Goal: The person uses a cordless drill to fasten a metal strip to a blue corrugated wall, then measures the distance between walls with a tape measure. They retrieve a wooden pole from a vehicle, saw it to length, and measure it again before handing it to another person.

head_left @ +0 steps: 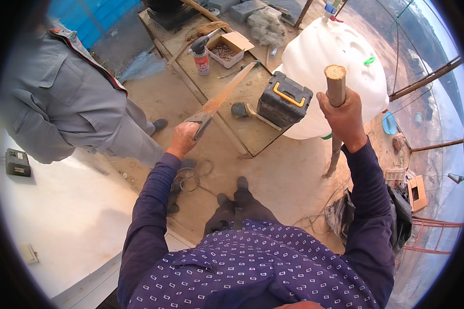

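My left hand (184, 138) is closed round the dark handle of a hand saw (226, 97). Its long rusty orange blade points up and away to the right, over the low wooden table (191, 100). In my right hand (348, 116) is a wooden pole (336, 91), gripped just below its pale sawn top end. The pole stands slightly tilted, its lower part running down towards the floor. Saw and pole are well apart. A black toolbox (283, 105) with a yellow handle sits on the table between my hands.
A person in grey workwear (69, 95) stands left, beside a white surface (62, 206). The table holds a torch on a gas can (201, 62), a box of small pieces (224, 53) and a mallet-like tool (239, 109). A large white tank (299, 56) stands right; a cable (191, 181) lies left of my feet.
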`<action>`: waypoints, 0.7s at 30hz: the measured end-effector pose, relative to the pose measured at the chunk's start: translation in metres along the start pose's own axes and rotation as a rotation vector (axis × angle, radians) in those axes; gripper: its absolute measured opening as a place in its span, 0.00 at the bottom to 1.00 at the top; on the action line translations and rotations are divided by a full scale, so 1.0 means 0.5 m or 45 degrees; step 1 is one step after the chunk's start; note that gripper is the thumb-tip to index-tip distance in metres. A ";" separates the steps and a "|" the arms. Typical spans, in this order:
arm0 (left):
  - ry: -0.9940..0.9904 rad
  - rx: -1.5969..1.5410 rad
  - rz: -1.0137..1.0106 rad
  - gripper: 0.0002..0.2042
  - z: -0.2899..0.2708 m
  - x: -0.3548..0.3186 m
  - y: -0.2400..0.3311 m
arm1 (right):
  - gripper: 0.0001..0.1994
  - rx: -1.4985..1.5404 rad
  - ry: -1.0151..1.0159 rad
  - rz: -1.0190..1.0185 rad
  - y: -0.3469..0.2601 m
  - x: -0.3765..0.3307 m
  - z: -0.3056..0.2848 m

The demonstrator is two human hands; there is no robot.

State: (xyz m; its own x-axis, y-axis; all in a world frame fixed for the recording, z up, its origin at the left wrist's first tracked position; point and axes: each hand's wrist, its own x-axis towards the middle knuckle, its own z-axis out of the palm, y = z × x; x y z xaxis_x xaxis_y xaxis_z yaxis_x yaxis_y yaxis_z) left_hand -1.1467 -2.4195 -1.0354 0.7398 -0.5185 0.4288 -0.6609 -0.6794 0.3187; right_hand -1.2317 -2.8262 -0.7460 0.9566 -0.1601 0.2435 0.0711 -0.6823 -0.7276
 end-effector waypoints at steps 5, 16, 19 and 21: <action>-0.153 0.322 0.337 0.03 0.152 0.147 -0.114 | 0.11 0.162 0.155 -0.152 -0.018 0.113 -0.257; -0.457 0.565 0.180 0.06 0.265 0.199 -0.193 | 0.06 0.594 0.053 -0.059 0.039 0.168 -0.633; -0.074 0.618 0.099 0.09 0.266 0.162 -0.150 | 0.08 0.576 0.022 -0.045 0.036 0.176 -0.660; -0.107 0.312 -0.160 0.16 0.261 0.118 -0.084 | 0.10 0.641 -0.084 -0.026 0.013 0.191 -0.660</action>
State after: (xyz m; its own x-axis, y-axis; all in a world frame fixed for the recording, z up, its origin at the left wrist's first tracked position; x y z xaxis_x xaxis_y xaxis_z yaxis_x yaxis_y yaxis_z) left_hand -1.0591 -2.4894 -1.1340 0.8286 -0.4566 0.3240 -0.5208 -0.8410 0.1467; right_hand -1.2333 -3.0813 -0.5158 0.9684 -0.0936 0.2313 0.2015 -0.2538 -0.9461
